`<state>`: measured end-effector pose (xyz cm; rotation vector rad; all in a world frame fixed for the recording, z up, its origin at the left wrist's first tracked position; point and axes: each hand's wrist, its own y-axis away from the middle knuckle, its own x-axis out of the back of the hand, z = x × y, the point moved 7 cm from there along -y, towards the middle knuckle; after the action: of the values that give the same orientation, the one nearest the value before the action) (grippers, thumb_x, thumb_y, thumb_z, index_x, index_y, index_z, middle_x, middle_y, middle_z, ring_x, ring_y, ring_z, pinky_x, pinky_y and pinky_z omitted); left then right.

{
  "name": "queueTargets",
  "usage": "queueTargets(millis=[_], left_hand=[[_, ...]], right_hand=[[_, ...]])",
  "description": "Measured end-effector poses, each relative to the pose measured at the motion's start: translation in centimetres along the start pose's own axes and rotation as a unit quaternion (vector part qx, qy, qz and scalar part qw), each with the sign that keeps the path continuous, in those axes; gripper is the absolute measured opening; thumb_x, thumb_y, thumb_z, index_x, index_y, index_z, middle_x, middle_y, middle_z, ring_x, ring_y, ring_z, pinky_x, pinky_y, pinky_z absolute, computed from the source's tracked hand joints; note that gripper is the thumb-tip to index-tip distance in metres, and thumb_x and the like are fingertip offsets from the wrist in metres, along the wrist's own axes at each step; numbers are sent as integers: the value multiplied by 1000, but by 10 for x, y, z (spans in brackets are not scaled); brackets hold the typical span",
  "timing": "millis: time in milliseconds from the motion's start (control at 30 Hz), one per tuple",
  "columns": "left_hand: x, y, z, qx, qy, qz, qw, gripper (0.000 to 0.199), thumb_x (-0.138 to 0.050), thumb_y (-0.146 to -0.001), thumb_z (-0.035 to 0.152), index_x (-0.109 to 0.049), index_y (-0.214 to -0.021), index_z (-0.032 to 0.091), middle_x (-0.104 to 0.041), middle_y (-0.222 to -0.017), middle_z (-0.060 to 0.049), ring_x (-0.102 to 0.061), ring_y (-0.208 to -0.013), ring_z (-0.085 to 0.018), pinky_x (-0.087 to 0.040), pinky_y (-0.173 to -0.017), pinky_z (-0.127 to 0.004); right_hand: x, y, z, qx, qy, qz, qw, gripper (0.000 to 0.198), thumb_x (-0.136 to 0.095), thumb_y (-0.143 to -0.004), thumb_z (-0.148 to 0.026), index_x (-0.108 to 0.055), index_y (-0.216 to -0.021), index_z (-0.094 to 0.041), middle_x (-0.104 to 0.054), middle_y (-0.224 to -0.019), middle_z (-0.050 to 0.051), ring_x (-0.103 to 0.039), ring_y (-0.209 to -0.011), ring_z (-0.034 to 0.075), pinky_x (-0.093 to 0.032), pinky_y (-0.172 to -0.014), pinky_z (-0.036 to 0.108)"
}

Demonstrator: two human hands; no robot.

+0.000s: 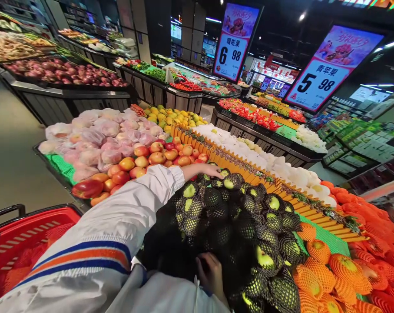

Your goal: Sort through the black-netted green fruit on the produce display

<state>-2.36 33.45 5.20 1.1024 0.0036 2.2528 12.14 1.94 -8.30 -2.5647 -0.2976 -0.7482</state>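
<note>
My left hand [210, 170] reaches out over the far edge of a heap of green apples in black foam nets. Its fingers are stretched out, and the tips touch a netted green apple [228, 183] at the back. My right hand [211, 271] is close to my body at the near side of the heap, in deep shadow. Its fingers are curled in, and whatever may be inside them is hidden. More netted green apples [265, 256] lie to the right of this hand. A white sleeve with blue and orange stripes covers my left arm.
Red-yellow apples [156, 158] and bagged pale fruit [99, 130] lie at left. A slatted orange divider [258, 176] runs behind the green apples. Orange-netted fruit [320, 274] is at right. A red shopping basket [30, 234] stands at lower left. Price signs [236, 41] hang above.
</note>
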Motion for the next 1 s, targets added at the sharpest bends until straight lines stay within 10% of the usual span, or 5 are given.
queueTargets(millis=[167,300,533,700,1000], left_hand=[[-57,36,8,-55,-46,-123,990,89,-86,-51,53,-60,-130,21,-68,-132,-5,-64,-114,-28,-51,-97,-32],[-83,43,16,-95,-166,-53,980,96,-90,-44,40,-56,-131,20,-70,-124,-10,-66,-107,-33,-53,-93,-36],[-18,25,1,-36,-20,121,992,68,-80,-63,48,-58,-121,23,-72,-111,-7,-68,-100,-29,-52,-84,-32],[28,10,-20,72,-2,240,968,88,-75,-70,51,-36,-139,14,-64,-128,-17,-65,-109,-30,-52,-89,-35],[-12,-30,-30,61,-91,126,986,93,-85,-48,15,-50,-134,19,-51,-144,-19,-45,-134,-40,-38,-111,-44]], right_hand=[[1,0,-1,-1,4,-4,1000,14,-56,-96,-23,-69,-93,-22,-71,-79,2,-68,-72,17,-52,-65,26],[2,-2,-4,-5,6,-12,1000,16,-56,-96,-25,-70,-90,-22,-72,-79,3,-69,-72,17,-52,-66,26],[5,-3,-6,-9,0,1,1000,18,-56,-97,-27,-71,-90,-21,-72,-78,4,-69,-71,17,-53,-65,26],[4,-3,-5,-10,-2,-3,1000,20,-54,-97,-28,-71,-89,-21,-72,-77,5,-68,-70,18,-53,-64,27],[2,-2,-4,-19,1,-6,1000,19,-55,-97,-27,-71,-88,-20,-72,-77,4,-68,-70,17,-54,-66,27]])
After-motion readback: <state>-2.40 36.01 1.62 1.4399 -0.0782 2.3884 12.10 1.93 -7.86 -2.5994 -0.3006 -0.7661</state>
